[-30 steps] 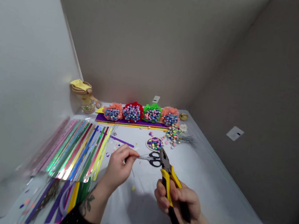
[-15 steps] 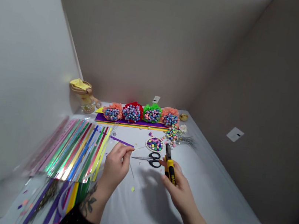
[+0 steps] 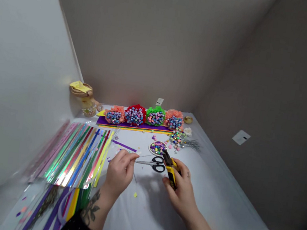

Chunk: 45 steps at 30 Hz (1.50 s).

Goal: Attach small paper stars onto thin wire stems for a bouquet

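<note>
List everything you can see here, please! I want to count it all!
paper flowers: four, peach, red, green and peach, in a row at the back
foam sheet: one, purple, under the flowers
paper strips: many, shiny mixed colours, on the left
round dish of paper stars: one, mixed colours, behind the scissors
scissors: one pair, black handles, between the hands
pliers: one, yellow and black, in the right hand
thin wire: one, silver, in the left hand
left hand: one, pinching the wire
right hand: one, gripping the pliers

Grey walls (image 3: 141, 40) around a white worktop (image 3: 217, 190)
</note>
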Motion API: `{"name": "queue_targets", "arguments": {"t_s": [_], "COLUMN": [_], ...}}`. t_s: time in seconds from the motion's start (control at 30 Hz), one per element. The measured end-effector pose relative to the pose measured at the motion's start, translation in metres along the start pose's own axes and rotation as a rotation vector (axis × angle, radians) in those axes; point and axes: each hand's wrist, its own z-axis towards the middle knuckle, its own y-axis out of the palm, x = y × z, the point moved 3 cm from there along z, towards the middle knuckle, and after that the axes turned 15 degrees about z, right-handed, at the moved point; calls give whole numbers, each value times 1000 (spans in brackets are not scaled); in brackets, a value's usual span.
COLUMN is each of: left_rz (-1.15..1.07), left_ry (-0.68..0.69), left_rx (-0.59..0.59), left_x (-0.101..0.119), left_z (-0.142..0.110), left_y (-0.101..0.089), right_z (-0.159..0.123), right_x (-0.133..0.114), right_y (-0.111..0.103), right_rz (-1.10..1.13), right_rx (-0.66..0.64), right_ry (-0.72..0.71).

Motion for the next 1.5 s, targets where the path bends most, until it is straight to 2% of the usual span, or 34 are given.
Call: {"name": "queue_targets", "arguments": {"t_s": [0.43,0.8,1.0,1.07,1.13,1.23,1.3,1.37,1.5], "left_rz": [28,34,-12,-41,-91,-260,-387,-427,-314], "left_ry": [9,40,42,-6,-109,-321,-416,-435,-353], "left_rx": [-6,25,29,3,-56,-236,-355,-394,-351], "left_x": [0,3,3,1,-4,-10,-10,-7,-2], "left_z": [-1,-1,-1,-1,-1,0,-1,0,1], "left_y": [1,-1,-1,0,4,14,19,21,18], "right_z": [2,5,7,6,6,7,8,9,9], "right_x": [0,-14,-16,-13,-9,-2,2,4,7], "right_y": [2,1,3,4,3,1,-1,-2,-3], "right_rz": [29,314,382,376,356,308,284,265,209], "right_rx": [36,12,3,1,8,21,15,0,-23], "right_ry": [5,51,96,98,106,130,120,95,67]}}
